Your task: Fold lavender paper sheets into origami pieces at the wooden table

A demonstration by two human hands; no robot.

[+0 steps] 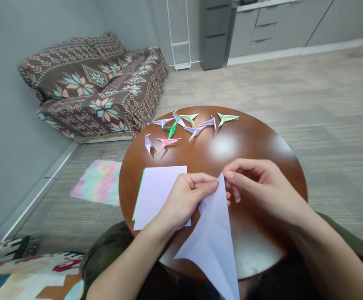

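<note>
A creased sheet of lavender origami paper hangs between my hands, its pointed top corner upward and its wide end drooping past the table's near edge. My left hand pinches the sheet near that corner, thumb in front. At the very tip, my right hand holds the paper between thumb and forefinger, the other fingers curled behind. Left of the hands lies a stack of square paper, lavender on top with a green edge showing; my left forearm crosses its near right corner.
Several folded paper birds in lavender, green and pink lie toward the far side of the round brown table. Beyond are a covered sofa, a pastel rug and grey cabinets.
</note>
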